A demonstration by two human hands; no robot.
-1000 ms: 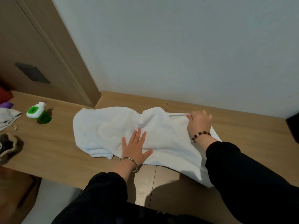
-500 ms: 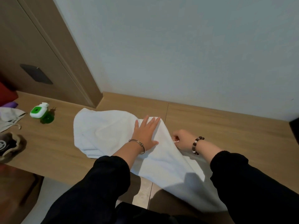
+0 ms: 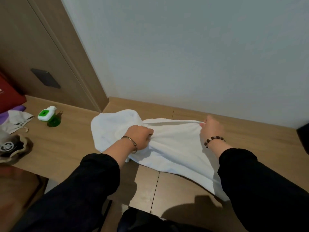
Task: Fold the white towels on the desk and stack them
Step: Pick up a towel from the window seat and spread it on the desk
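A white towel (image 3: 173,144) lies crumpled across the middle of the wooden desk (image 3: 70,141), its near right corner hanging over the front edge. My left hand (image 3: 142,135) grips a bunch of the cloth near the towel's middle. My right hand (image 3: 211,128) pinches the far hem at the right and holds it taut, so the edge runs straight between my hands. The towel's left part lies in a loose heap beyond my left hand. Only this one towel is in view.
A green and white plug-in bottle (image 3: 47,116) lies at the left of the desk. Beside it are a grey cloth (image 3: 16,121), a purple item, a red object (image 3: 8,96) and a dark pouch (image 3: 11,148). A wooden panel (image 3: 50,52) and grey wall stand behind.
My left hand went from pressing flat on the towel to gripping bunched cloth. My right hand moved right and back with the hem, stretching the edge out.
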